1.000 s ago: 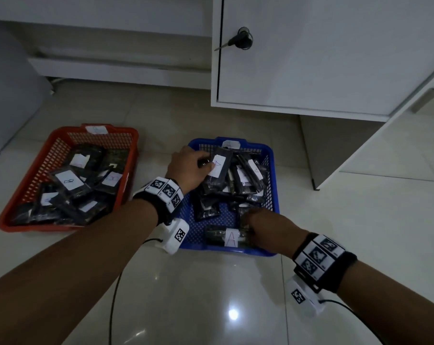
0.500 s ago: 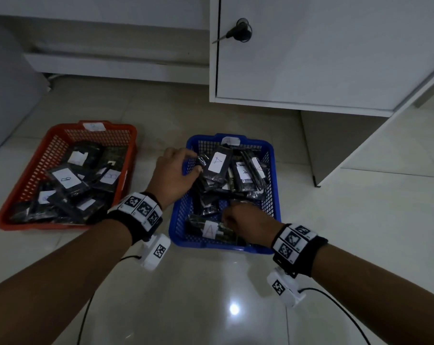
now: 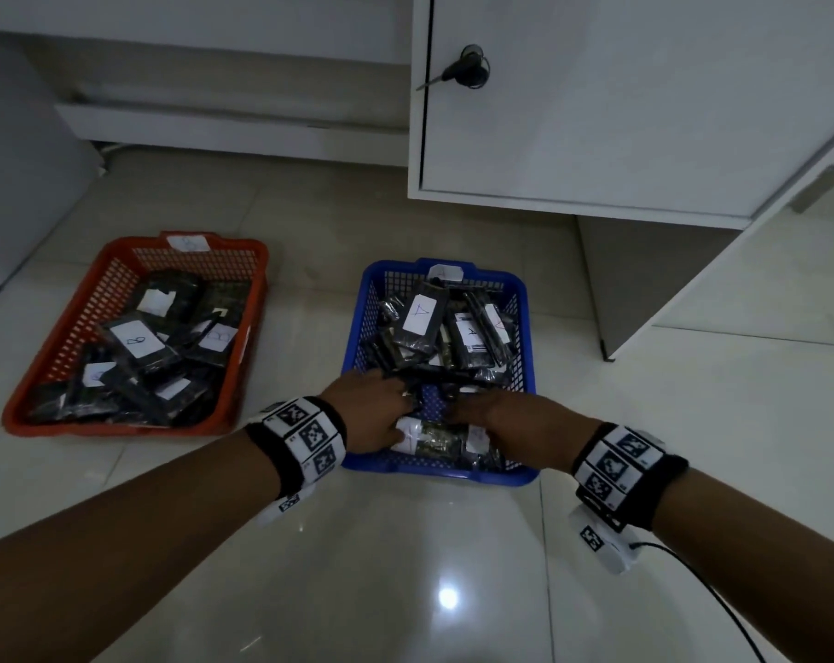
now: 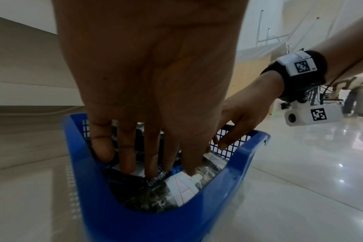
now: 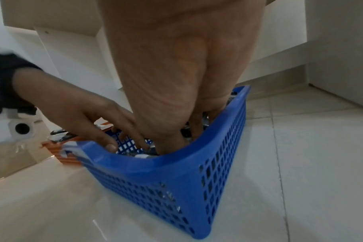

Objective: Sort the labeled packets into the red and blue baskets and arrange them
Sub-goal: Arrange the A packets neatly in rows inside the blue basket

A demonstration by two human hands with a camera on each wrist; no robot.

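The blue basket [image 3: 528,327] [image 4: 155,217] [image 5: 176,172] stands on the floor, full of dark packets with white labels marked A [image 3: 422,323]. To its left, the red basket [image 3: 133,430] [image 5: 71,157] holds dark packets with labels marked B [image 3: 137,342]. Both hands reach into the near end of the blue basket. My left hand [image 3: 372,413] [image 4: 147,160] [image 5: 97,121] presses straight fingers down on the packets there, beside a packet labelled A [image 3: 434,440] [image 4: 182,188]. My right hand [image 3: 506,418] [image 4: 234,129] [image 5: 176,131] rests its fingers on packets at the near right; its fingertips are partly hidden.
A white cabinet door with a key in its lock [image 3: 472,71] stands behind the blue basket, and its open side panel [image 3: 644,289] reaches the floor to the right. A black cable [image 3: 721,605] trails from the right wrist over glossy floor tiles.
My left hand has left the A-labelled packet at the far left of the blue basket and come back to the near end. My right hand has stayed at the near end.
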